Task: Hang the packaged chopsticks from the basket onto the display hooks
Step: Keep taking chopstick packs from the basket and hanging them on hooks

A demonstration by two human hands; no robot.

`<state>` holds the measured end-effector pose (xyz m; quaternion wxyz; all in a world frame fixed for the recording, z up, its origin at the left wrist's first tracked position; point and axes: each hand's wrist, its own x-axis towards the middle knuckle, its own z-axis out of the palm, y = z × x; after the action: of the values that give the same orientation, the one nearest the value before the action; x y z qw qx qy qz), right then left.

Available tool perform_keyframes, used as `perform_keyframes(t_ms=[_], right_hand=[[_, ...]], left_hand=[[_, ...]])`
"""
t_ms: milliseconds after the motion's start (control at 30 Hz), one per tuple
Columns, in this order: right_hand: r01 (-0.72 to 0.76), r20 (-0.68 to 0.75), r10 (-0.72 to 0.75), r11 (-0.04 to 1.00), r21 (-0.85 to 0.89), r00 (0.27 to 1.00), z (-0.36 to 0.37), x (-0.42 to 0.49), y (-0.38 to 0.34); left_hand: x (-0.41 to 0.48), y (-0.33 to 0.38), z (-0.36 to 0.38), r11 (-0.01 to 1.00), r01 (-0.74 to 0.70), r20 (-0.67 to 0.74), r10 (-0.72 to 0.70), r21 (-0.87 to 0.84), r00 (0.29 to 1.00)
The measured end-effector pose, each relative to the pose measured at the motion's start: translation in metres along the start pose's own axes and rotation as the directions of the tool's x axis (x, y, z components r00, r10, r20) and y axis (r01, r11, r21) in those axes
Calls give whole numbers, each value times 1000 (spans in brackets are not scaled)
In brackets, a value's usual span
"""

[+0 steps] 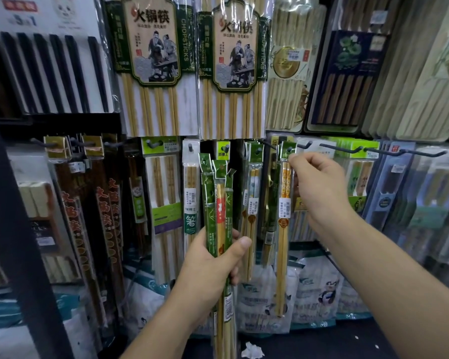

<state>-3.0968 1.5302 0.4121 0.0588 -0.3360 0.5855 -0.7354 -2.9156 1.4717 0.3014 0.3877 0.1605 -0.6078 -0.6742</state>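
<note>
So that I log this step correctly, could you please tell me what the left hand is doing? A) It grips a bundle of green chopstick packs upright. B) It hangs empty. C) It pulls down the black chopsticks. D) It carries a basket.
A: the left hand is curled around the bundle of green packs, while the right hand pinches the top of a single pack.

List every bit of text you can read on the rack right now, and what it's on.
"火锅筷": card on left large pack and right large pack.
"CHOPSTICKS": green side strip of the left large pack.
"5" and "1": white pack of black chopsticks, top left.
Price stickers on the narrow pack the right hand pinches and the bundle the left hand grips: too small to read.
</note>
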Motion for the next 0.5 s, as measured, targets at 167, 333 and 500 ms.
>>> perform_keyframes(t_ms=[167,333,500], right_hand=[[-9,-14,8,996,-88,1000,-1,4,9],[68,-91,-77,992,-103,993,-1,0,14],[191,129,-167,959,-209,978,3,-27,2]], left_hand=[[-1,1,4,999,-7,3,7,-52,1000],[-2,2,3,992,3,-16,-5,-124,1000],[-2,3,3,994,8,23,-6,-105,1000]])
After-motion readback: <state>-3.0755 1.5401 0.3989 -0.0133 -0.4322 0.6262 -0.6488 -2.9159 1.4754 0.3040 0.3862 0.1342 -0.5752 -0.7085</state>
